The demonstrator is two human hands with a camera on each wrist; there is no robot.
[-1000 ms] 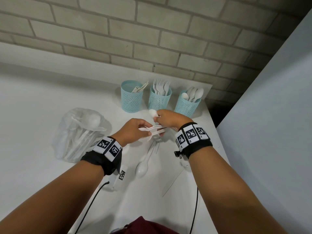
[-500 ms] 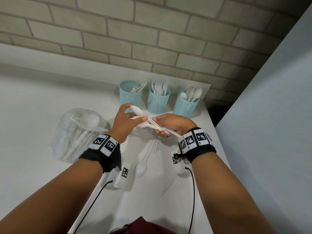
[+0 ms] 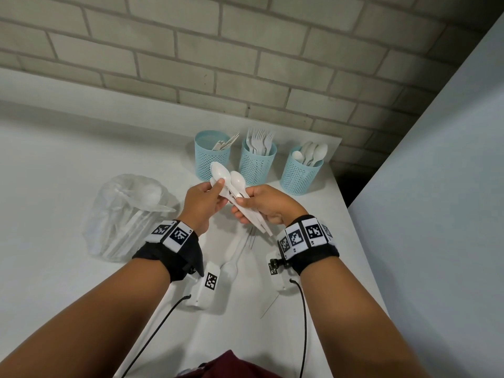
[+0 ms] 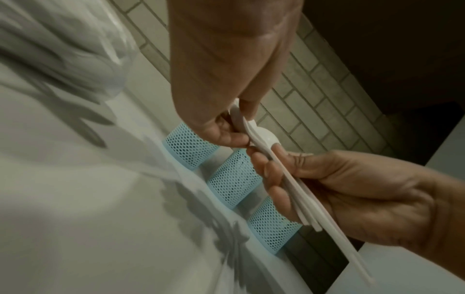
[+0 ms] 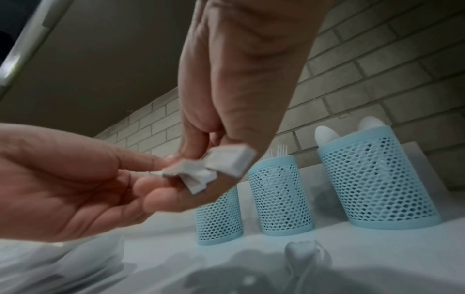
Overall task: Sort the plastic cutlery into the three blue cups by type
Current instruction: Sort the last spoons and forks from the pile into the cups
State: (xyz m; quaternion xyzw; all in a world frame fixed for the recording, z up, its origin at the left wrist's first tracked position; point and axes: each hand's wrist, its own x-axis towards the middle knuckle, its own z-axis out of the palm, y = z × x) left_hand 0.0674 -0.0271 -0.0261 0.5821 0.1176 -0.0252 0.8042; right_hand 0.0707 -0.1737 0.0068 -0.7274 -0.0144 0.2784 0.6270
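Observation:
Three blue mesh cups stand in a row by the wall: the left cup [image 3: 212, 159] holds knives, the middle cup [image 3: 257, 162] forks, the right cup [image 3: 300, 173] spoons. Above the table in front of them I hold a bundle of white plastic spoons [image 3: 231, 182] in both hands. My right hand [image 3: 242, 207] grips the handles, whose ends [image 5: 226, 163] show in the right wrist view. My left hand [image 3: 218, 190] pinches a spoon near its bowl [image 4: 241, 123]. The bowls point toward the cups.
A clear plastic bag [image 3: 125, 214] with more white cutlery lies at the left. A loose spoon [image 3: 230, 253], a fork [image 3: 249, 238] and a knife [image 3: 270, 304] lie on the white table [image 3: 54, 186] beneath my hands. The table edge and a grey panel are at the right.
Both hands have lifted the spoon bundle and turned it from lying across to pointing bowls-up toward the cups. My left hand has shifted to the bowl end.

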